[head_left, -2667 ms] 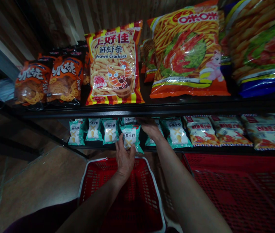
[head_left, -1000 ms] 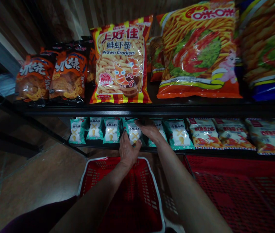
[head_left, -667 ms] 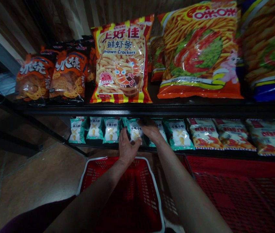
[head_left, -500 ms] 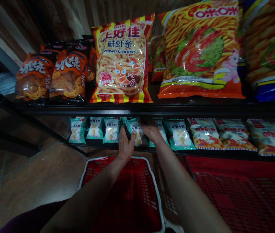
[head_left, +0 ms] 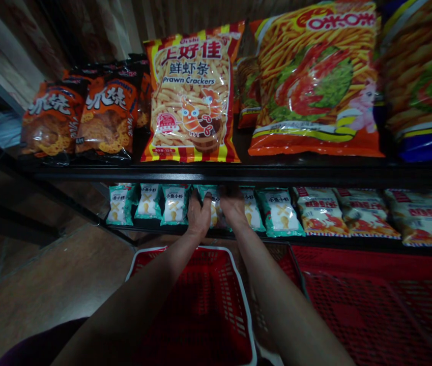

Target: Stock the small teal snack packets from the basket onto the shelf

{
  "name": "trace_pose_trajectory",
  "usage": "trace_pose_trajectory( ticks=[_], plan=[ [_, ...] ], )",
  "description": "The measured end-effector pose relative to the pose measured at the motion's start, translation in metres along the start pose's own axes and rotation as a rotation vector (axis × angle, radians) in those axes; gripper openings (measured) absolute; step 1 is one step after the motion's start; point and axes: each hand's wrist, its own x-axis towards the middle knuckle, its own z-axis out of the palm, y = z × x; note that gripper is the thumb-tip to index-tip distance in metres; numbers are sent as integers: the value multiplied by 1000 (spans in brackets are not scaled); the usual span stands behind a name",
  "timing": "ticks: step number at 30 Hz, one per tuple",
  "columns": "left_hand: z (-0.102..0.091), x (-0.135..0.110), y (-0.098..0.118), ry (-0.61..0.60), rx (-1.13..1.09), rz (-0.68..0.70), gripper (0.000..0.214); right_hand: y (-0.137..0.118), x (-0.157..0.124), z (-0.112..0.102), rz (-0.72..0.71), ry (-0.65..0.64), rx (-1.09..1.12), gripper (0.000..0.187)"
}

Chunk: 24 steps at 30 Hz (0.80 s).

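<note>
On the lower shelf, my left hand [head_left: 199, 213] and my right hand [head_left: 233, 207] press in from either side on a small teal-and-white snack bag [head_left: 214, 212]. The left thumb lies along the bag's front edge. My right fingers reach back into shadow under the upper shelf and are partly hidden. Matching teal bags stand in the same row, one [head_left: 175, 204] just left of my left hand and another [head_left: 252, 211] beside my right wrist.
Below my forearms sits a red shopping basket [head_left: 251, 317] with a white rim. More red baskets [head_left: 353, 290] are at the right. Overhead runs the black shelf edge [head_left: 200, 175], bearing a prawn cracker bag [head_left: 195, 96] and orange snack bags [head_left: 107, 119]. Striped-edge bags [head_left: 320, 211] fill the lower shelf's right.
My hands have closed in slightly on the teal bag, the right one shifting left and covering more of its front. The bag remains in the row.
</note>
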Motion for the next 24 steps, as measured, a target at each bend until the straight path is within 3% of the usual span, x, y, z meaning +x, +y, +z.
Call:
trace_pose_trajectory(
  ticks=[4,8,24],
  plan=[
    [-2,3,0,-3,-1,24,50,-8,-7,6,99,59,59,35],
    [-4,8,1,-34,-16,-10,56,-7,-10,12,108,137,107,34],
    [1,26,2,-55,-38,-108,54,-12,-16,19,194,177,104,22]
  ],
)
